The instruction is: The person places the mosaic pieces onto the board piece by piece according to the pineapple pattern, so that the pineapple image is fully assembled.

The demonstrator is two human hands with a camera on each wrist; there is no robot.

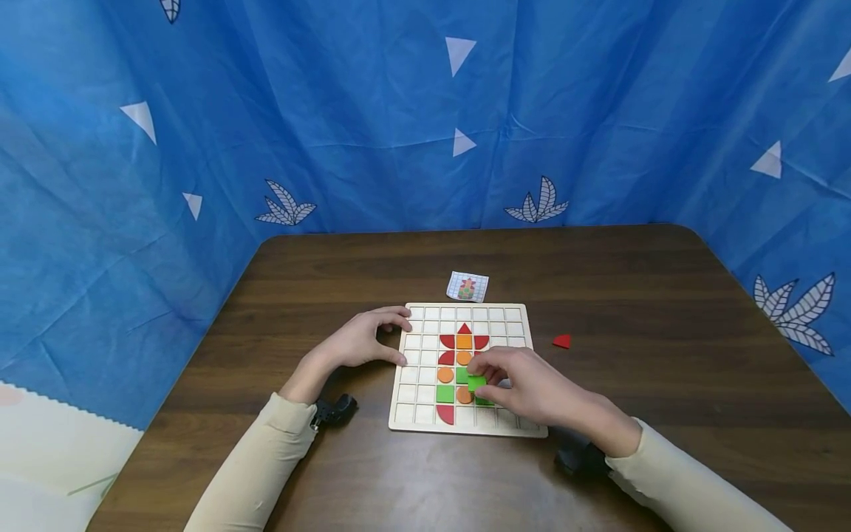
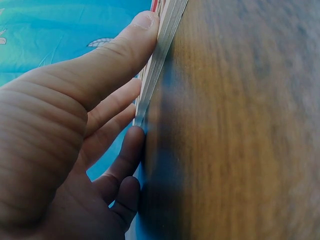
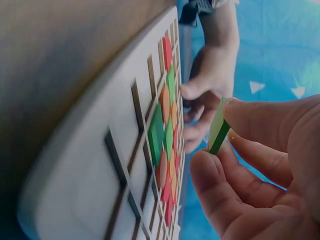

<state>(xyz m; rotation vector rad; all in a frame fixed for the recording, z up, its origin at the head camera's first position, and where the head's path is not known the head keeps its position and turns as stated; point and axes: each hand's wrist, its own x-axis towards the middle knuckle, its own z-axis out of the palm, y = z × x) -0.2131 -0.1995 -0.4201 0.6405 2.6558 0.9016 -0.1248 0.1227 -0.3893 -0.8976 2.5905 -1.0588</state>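
Observation:
My right hand (image 1: pixel 532 380) pinches a green square tile (image 3: pixel 219 127) between thumb and fingertips, held above the grid board (image 1: pixel 412 410). Below it, green squares, orange circles (image 1: pixel 445 375), an orange square (image 1: pixel 464 341), red quarter circles (image 1: pixel 446 414) and a red triangle (image 1: pixel 465 329) fill cells down the middle of the board. Part of that pattern is covered by the right hand. My left hand (image 1: pixel 362 340) rests at the board's left edge, its thumb and fingertips against the rim with the fingers spread and relaxed.
A small printed card (image 1: pixel 467 287) showing a coloured pattern lies just behind the board. To the board's right, a loose red piece (image 1: pixel 562 341) lies on the wooden table (image 1: pixel 319 273). Blue curtains (image 1: pixel 372 111) hang behind the table.

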